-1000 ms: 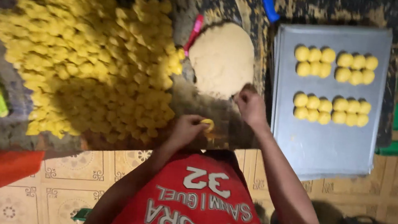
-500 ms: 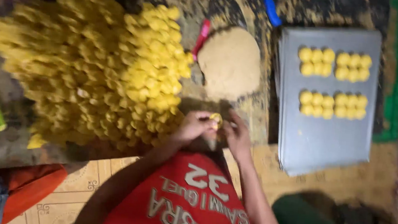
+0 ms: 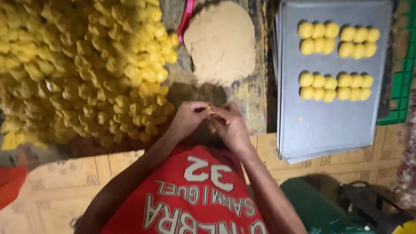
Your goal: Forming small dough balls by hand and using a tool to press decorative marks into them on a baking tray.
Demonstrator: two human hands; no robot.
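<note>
A: Biggest thing near the fingers?
B: Big heap of small yellow dough lumps [image 3: 73, 55], spread out past the left hand's fingers and off to their left side.

A: And next biggest?
B: Flat grey metal baking tray [image 3: 328, 122], off to the right of the right hand's fingers. On the tray, far from the fingers, four neat little groups of round yellow dough balls [image 3: 336, 60].

A: Straight ahead of the fingers?
B: Round tan mound of soft filling [image 3: 220, 40], just past the fingertips. Beside the mound, a thin red strip [image 3: 187, 15]. Can't tell what kind of thing.

A: Down low?
B: Red shirt with white print [image 3: 190, 206], below the hands. Green round machine with a yellow cap [image 3: 353, 230], lower right, well away from the fingers.

A: Now the hands?
B: Left hand [image 3: 187, 120] and right hand [image 3: 229, 126] pressed close, fingertips meeting.

A: Holding anything?
B: Yes. Tiny yellow dough piece [image 3: 210, 110], pinched right between the fingertips of both hands. Fingers curled in and closed on the piece, mostly hiding it.
</note>
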